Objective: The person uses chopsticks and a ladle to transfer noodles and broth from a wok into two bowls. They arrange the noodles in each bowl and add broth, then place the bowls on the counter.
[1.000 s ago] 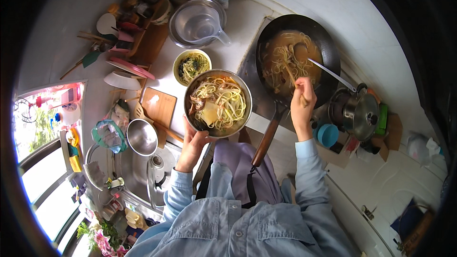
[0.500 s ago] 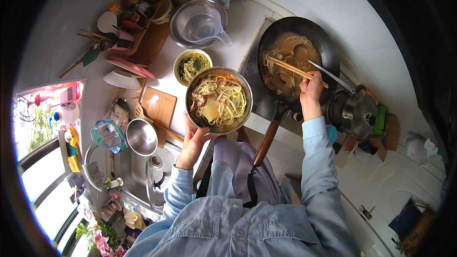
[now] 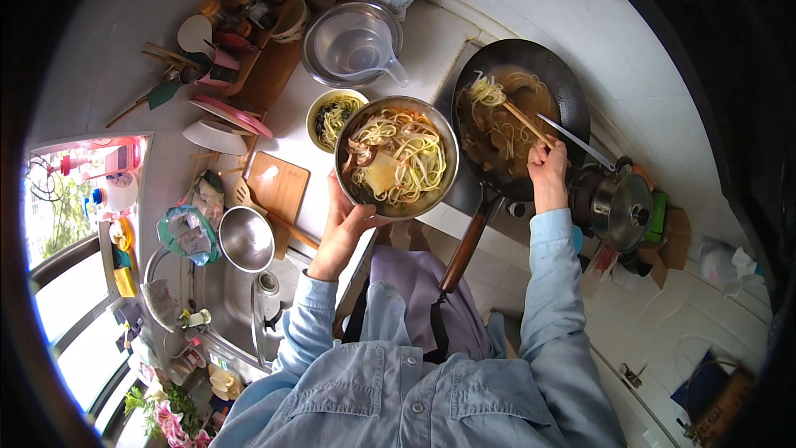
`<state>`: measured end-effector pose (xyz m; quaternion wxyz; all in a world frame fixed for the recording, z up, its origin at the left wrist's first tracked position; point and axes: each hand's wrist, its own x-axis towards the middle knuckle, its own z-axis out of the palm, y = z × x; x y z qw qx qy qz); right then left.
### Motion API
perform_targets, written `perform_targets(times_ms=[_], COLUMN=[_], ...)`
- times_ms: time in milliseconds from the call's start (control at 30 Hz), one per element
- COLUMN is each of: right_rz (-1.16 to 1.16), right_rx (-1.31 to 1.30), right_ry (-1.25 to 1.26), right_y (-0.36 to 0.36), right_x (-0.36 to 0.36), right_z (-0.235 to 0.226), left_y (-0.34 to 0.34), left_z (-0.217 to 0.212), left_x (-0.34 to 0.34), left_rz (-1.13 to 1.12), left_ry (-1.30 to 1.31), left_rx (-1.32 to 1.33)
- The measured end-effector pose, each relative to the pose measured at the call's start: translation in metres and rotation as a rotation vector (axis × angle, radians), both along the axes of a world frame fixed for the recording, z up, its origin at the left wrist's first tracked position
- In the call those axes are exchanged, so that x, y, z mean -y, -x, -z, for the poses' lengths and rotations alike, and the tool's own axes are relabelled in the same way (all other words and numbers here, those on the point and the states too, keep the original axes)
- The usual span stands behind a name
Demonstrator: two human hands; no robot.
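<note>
My left hand grips the near-left rim of a metal bowl filled with noodles, pieces of meat and a pale yellow slab. The bowl is held up beside the wok's left edge. In my right hand is a pair of wooden chopsticks, closed on a clump of noodles raised over the left part of the black wok. Brown broth with more noodles lies in the wok, and a ladle rests in it, its handle across the right rim. A smaller bowl of noodles stands behind the metal bowl.
The wok's wooden handle points toward me. A lidded pot sits right of the wok. Behind are a metal basin and a clear plastic scoop. At left are a cutting board, a spatula and a sink with a steel bowl.
The chopsticks have come up from the broth with a clump of noodles, now at the wok's left side. My left hand has moved the metal bowl right and slightly away from me, toward the wok.
</note>
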<state>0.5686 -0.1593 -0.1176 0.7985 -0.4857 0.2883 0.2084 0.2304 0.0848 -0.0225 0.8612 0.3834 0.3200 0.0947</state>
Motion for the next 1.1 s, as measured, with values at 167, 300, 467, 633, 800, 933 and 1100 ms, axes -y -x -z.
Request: perform_targets(times_ms=[167, 300, 467, 633, 800, 933, 1100], right_rz=[-0.057, -0.058, -0.070, -0.075, -0.108, -0.130, -0.201], right_rx=[0.086, 0.141, 0.259, 0.322, 0.411, 0.468, 0.514], right_ry=[-0.059, -0.145, -0.208, -0.302, -0.388, -0.425, -0.531], right_y=[-0.002, -0.004, -0.002, 0.008, 0.021, 0.034, 0.047], right_x=[0.014, 0.030, 0.050, 0.048, 0.044, 0.035, 0.030], right_z=[-0.038, -0.072, -0.117, -0.177, -0.237, -0.278, -0.307], left_y=[-0.009, -0.017, -0.034, -0.048, -0.061, -0.069, -0.077], left_z=[-0.008, -0.015, -0.028, -0.029, -0.025, -0.028, -0.028], left_x=[-0.002, -0.004, -0.004, 0.001, 0.002, 0.004, 0.010], left_rz=[0.009, 0.063, 0.119, 0.146, 0.217, 0.253, 0.263], left_ry=[0.034, -0.013, -0.042, -0.023, -0.059, -0.048, -0.034], left_rx=[0.029, 0.033, 0.067, 0.100, 0.100, 0.089, 0.087])
